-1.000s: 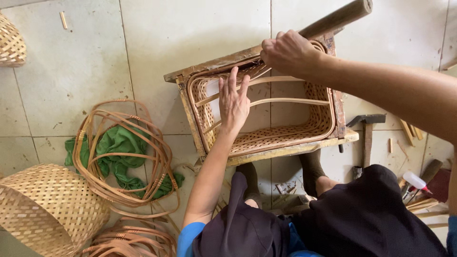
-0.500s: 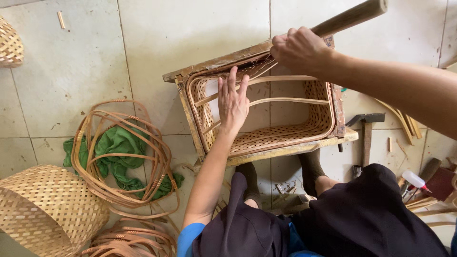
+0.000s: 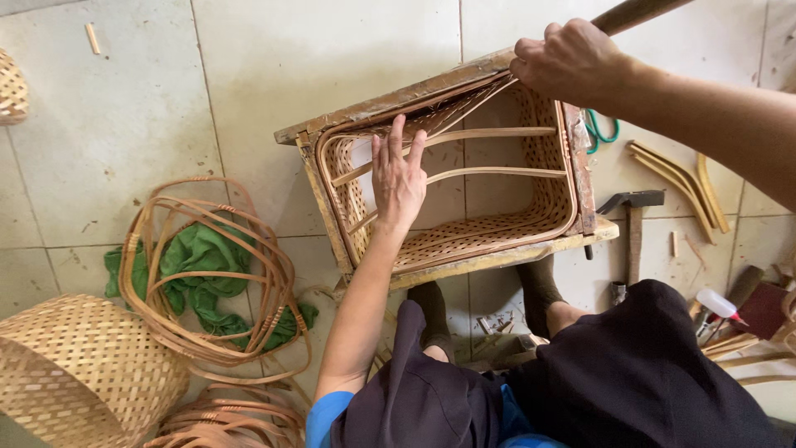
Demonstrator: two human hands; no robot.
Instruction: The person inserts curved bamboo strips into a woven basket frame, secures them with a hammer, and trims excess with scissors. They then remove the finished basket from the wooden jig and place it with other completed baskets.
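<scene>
A woven basket (image 3: 75,373) is lying at the far left beside cane coils (image 3: 207,274) on a green cloth (image 3: 195,257). The left hand (image 3: 398,178) is pressing flat, fingers (image 3: 396,137) spread, inside the basket frame (image 3: 452,166) on the floor. The right hand (image 3: 568,62) is gripping a wooden handle (image 3: 634,12), fingers curled tight, at the frame's far rim. A hammer (image 3: 634,220) is lying right.

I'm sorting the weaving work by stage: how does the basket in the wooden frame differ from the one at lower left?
The framed basket is rectangular, sits inside a wooden frame and shows its open inside; the loose basket is rounded, free on the floor, showing its outer wall. The left hand presses inside the framed basket; nothing touches the loose one. Both are pale woven strips.
</scene>
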